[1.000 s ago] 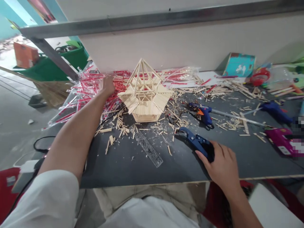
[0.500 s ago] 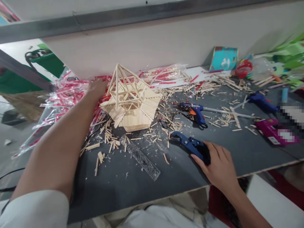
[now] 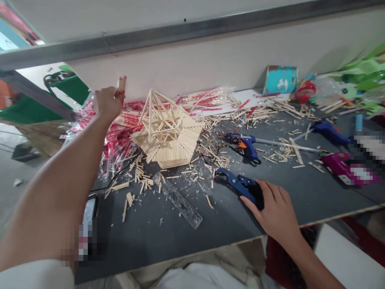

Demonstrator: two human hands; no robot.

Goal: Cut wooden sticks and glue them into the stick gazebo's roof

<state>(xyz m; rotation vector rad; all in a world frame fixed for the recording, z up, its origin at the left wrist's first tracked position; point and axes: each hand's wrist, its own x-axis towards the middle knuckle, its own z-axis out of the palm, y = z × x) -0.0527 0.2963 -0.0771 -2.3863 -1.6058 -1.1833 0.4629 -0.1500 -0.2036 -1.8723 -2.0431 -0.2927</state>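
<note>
- The left hand (image 3: 106,103) is raised over the far left of the table (image 3: 150,249), its fingers closed on a small bundle of red-tipped wooden sticks (image 3: 121,86) standing roughly upright.
- Below that hand lies a heap of red-and-clear plastic packets (image 3: 111,156).
- The right hand (image 3: 275,206) wraps around the handles of a blue pipe cutter (image 3: 239,184) near the table's front edge; the cutter's hooked head points left, toward the middle.
- The wooden stick model (image 3: 173,153), with a flared roof and an open pointed frame, stands between the two hands, farther back than the cutter.
- A clear plastic ruler (image 3: 183,204) lies at a slant in front of the model.
- A blue glue gun (image 3: 247,147) rests beyond the cutter, cut stick pieces (image 3: 144,182) scattered around.
</note>
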